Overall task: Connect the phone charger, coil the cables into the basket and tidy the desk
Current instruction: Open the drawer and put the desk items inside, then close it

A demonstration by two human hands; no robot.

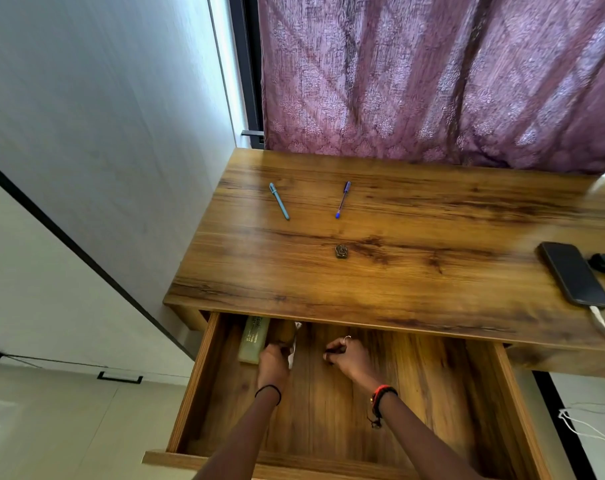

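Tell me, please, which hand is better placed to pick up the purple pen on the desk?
Right, probably: the right hand sits in the drawer in line with the purple pen, while the left hand is further left and grips a brown object by the green box.

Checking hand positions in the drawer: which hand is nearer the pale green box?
Left. The left hand lies right beside the pale green box, at its near end; the right hand sits farther right, toward the middle of the drawer.

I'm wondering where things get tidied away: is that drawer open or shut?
Open. The drawer is pulled out past the desk edge, its wooden floor showing; the left hand and right hand are inside it.
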